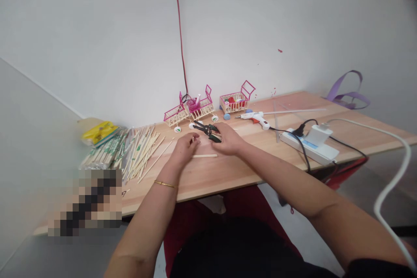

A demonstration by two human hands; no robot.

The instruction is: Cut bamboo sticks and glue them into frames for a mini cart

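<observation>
My right hand (227, 139) is wrapped round the dark green handles of a pair of pliers (206, 129), whose black jaws point left and look parted. Close by on the left, my left hand (185, 150) has its fingers pinched together; a small pale bit shows at the fingertips, too small to name. A short wooden stick (204, 155) lies on the table between and below both hands. Just beyond the pliers stand a miniature stick-built cart (202, 107) with pink rims and white round wheels, and a similar cart (176, 117) beside it.
Loose sticks (146, 152) and wrapped chopsticks (107, 150) lie left, near a yellow packet (99, 132). Another small cart (235, 102) stands at the back. To the right are a white glue gun (256, 118), a power strip (309, 145) and cables. The wooden table (202, 178) meets the wall.
</observation>
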